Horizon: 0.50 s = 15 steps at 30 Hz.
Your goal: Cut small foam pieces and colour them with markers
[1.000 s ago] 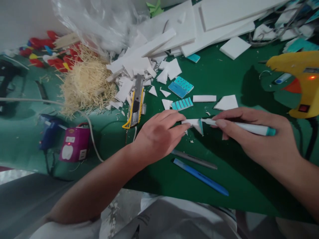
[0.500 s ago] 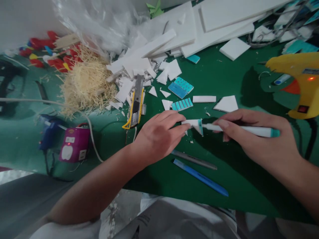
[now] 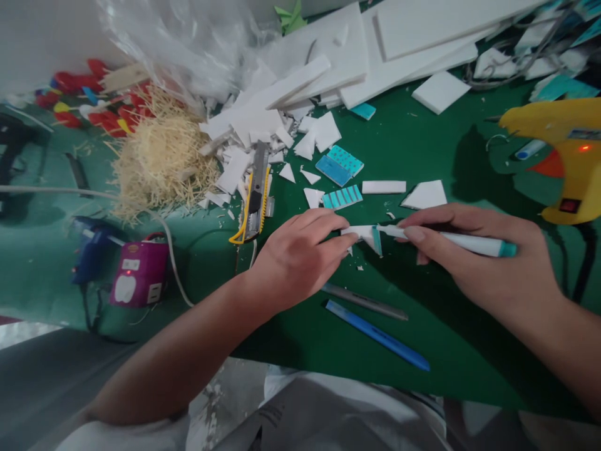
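Observation:
My left hand pinches a small white foam piece against the green table, fingers closed on its left end. My right hand grips a white marker with a teal end, held nearly level. The marker's tip touches the teal-coloured right edge of the foam piece. A grey pen and a blue pen lie on the table just below my hands.
A yellow utility knife lies left of centre beside white foam scraps and a straw pile. Teal-painted foam bits sit above my hands. A yellow glue gun stands right, white foam boards behind, a purple device left.
The marker slid slightly right and then back left along the foam piece's teal edge. My left hand has stayed put on the piece.

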Available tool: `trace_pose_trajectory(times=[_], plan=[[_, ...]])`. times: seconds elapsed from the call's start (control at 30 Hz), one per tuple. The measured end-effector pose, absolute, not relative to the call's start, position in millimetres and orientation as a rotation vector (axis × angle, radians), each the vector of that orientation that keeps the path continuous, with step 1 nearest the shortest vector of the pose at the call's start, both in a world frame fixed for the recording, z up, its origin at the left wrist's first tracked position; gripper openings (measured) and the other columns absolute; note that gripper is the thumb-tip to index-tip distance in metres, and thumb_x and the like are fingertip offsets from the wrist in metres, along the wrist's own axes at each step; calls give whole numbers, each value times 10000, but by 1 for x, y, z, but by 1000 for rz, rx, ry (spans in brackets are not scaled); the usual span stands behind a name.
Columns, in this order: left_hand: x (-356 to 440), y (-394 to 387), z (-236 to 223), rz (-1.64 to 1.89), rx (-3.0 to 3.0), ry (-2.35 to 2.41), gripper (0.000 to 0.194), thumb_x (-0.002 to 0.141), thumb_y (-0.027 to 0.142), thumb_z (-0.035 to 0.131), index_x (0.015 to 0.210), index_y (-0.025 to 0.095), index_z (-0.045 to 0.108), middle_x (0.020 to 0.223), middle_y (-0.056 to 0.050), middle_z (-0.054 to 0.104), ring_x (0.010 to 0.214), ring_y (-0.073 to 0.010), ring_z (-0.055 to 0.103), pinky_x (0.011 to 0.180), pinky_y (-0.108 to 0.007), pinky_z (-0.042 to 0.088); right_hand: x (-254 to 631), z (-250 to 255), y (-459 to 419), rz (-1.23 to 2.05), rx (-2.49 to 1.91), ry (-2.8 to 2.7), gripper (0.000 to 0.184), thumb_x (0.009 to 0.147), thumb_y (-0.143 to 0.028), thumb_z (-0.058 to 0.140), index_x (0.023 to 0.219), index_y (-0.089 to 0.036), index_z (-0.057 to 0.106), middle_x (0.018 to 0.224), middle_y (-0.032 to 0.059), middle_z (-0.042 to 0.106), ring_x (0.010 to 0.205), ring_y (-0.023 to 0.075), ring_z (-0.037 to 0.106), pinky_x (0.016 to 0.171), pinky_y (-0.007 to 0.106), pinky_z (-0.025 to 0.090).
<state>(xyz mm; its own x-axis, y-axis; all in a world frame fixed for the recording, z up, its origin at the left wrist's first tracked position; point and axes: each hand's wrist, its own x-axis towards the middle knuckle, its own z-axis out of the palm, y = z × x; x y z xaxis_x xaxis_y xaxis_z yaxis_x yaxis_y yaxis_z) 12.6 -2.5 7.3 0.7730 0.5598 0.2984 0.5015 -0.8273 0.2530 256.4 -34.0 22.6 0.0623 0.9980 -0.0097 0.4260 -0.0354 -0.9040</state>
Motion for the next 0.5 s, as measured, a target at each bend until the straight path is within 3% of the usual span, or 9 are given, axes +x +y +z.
trace_pose_trajectory(times=[0.13,0.27,0.4,0.5], plan=[[13,-3,8,546,2800,847,226,1012,125,595,1174,120,753,1156,-129,758,1110,-292,731,953,-453,637,257,24,-32,977,-1569,-1493,176,833,-303,762,664,-271,725,593,-18,690,538,157,641,488,274,501],[14,-2,8,546,2797,842,226,1012,129,596,1176,116,751,1158,-132,757,1105,-293,730,944,-453,637,257,25,-32,951,-1583,-1453,60,799,-251,783,742,-269,770,602,-31,698,519,135,628,475,253,484],[14,-2,8,540,2799,845,230,1015,124,586,1177,124,748,1157,-126,757,1112,-280,725,950,-439,633,255,23,-32,990,-1540,-1468,155,798,-227,769,653,-271,736,584,-35,689,525,130,631,485,242,483],[13,-2,7,538,2803,846,228,1018,129,587,1181,124,746,1158,-124,757,1108,-274,724,961,-435,630,256,21,-33,958,-1542,-1475,97,797,-227,781,720,-287,775,620,-43,715,560,136,657,506,241,501]])
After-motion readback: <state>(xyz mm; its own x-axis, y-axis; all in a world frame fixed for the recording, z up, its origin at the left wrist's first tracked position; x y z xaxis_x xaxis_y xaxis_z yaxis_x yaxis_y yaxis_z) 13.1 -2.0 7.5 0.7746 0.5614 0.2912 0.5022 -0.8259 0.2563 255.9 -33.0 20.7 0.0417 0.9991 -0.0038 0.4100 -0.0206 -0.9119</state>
